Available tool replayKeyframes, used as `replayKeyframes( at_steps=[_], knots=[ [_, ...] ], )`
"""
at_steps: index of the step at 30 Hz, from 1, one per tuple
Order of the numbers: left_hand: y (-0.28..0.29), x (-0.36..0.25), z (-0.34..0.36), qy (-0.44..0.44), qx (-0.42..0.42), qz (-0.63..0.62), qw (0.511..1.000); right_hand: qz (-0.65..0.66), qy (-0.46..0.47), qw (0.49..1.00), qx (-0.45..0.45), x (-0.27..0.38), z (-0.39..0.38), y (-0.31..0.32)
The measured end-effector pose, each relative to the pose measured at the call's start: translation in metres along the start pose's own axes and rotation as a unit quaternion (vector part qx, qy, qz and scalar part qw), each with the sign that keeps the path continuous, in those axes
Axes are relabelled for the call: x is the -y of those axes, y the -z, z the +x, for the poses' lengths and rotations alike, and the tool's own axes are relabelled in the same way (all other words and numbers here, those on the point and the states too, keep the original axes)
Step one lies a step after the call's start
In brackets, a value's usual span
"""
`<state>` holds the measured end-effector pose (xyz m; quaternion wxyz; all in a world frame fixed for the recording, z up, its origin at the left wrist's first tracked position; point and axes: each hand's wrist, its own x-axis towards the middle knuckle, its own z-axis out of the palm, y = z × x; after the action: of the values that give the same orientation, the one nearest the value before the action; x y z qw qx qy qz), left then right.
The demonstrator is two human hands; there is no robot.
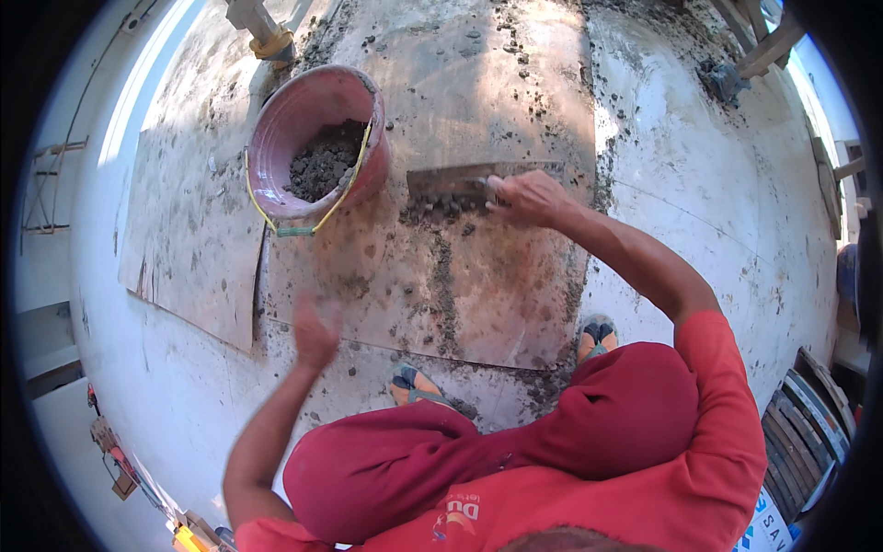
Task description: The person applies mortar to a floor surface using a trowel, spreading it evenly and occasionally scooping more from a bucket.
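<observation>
My right hand (522, 199) grips a long flat trowel (437, 177) by its handle, low over a dirty board (497, 304) with dark mortar crumbs (453, 207) along the blade. To the upper left stands a pink bucket (363, 175) with a yellow handle, part-filled with lumpy grey mortar (326, 156). My left hand (315, 331), blurred, hangs below the bucket with loose fingers apart and nothing in it.
A second board (193, 267) lies at the left. Posts (271, 41) stand on the far side and at the upper right (754, 60). My sandalled feet are at the near edge of the boards. Stacked boards (805, 432) sit at the lower right.
</observation>
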<state>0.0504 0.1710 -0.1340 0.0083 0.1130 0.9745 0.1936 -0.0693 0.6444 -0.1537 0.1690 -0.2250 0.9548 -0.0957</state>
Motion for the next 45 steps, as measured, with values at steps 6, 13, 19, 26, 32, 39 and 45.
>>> replayKeyframes(
  at_steps=[6, 13, 19, 26, 32, 39, 45],
  knots=[
    [-0.099, -0.111, -0.06, -0.153, 0.176, 0.025, 0.972, -0.021, 0.006, 0.985, -0.171, -0.005, -0.008, 0.008],
    [-0.129, -0.122, -0.04, -0.067, 0.15, 0.068, 0.984, 0.031, 0.008, 0.999, -0.019, 0.021, 0.017, -0.007],
    [-0.126, -0.126, -0.018, -0.002, 0.099, 0.093, 0.991, 0.071, 0.042, 0.993, -0.08, 0.051, -0.047, -0.032],
    [-0.125, -0.108, 0.033, 0.011, 0.043, 0.05, 0.998, 0.255, -0.225, 0.933, -0.121, 0.045, -0.116, -0.047],
    [-0.148, -0.12, 0.054, -0.028, -0.06, -0.11, 0.992, 0.33, -0.161, 0.93, -0.034, 0.121, -0.104, -0.087],
    [-0.162, -0.15, 0.059, 0.016, -0.128, -0.307, 0.943, 0.428, -0.079, 0.898, -0.065, 0.149, -0.062, -0.104],
    [-0.138, -0.169, 0.07, -0.024, -0.144, -0.37, 0.918, 0.459, -0.032, 0.872, -0.167, 0.14, -0.077, -0.091]
  ],
)
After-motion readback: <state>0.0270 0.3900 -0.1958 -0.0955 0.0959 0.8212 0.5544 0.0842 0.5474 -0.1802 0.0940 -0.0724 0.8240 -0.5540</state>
